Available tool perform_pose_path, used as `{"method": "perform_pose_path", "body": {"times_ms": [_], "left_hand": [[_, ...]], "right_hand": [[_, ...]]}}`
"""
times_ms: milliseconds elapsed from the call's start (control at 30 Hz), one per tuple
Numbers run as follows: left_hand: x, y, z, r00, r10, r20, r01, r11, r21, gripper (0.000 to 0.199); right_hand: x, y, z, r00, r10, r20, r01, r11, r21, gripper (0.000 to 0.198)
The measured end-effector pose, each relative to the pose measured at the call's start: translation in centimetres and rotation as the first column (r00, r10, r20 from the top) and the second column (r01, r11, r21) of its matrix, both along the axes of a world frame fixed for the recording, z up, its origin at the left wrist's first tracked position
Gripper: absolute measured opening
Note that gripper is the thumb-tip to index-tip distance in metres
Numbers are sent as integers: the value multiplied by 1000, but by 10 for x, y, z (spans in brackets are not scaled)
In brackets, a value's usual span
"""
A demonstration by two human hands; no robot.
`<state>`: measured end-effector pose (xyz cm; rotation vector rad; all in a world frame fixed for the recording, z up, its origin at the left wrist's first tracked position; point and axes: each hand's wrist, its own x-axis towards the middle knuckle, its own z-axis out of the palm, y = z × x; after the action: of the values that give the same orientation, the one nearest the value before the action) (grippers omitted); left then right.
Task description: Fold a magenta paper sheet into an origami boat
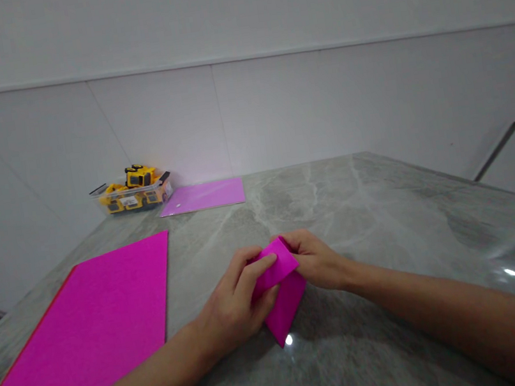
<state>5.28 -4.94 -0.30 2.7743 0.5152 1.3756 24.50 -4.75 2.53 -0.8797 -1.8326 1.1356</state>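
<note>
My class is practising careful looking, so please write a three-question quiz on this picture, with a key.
1. Multiple choice: what do the left hand and right hand hold?
A) a spoon
B) folded pink paper
C) a cup
2. True or false: the clear box stands to the left of the purple sheet.
3. Fill in the colour: the toy vehicles in the clear box are mostly ____.

Key: 1. B; 2. True; 3. yellow.
</note>
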Motion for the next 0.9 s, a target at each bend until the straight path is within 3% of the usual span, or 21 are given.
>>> {"method": "perform_pose_path", "body": {"times_ms": [167, 267, 467, 567, 733, 900], "left_hand": [[-1, -3, 2, 999, -40, 13, 39, 998, 43, 44], [1, -7, 4, 1000, -19, -3, 20, 998, 54, 46], [2, -8, 0, 993, 71, 90, -56, 986, -159, 62], [2, -7, 1, 980, 145, 139, -104, 958, -267, 53], [5, -8, 11, 954, 241, 177, -125, 859, -496, 15], [6, -15, 19, 958, 239, 160, -138, 870, -473, 20]], "right_hand": [[-1, -1, 0, 996, -87, 30, 86, 995, 45, 34], [-2, -2, 6, 989, -145, 30, 138, 978, 156, 27], [5, -2, 11, 1000, -26, -13, 28, 976, 216, 37], [7, -2, 11, 999, -29, 20, 21, 946, 322, 38], [1, -6, 9, 979, -169, 112, 99, 880, 464, 31], [-5, -16, 5, 969, -187, 162, 84, 866, 493, 32]]}}
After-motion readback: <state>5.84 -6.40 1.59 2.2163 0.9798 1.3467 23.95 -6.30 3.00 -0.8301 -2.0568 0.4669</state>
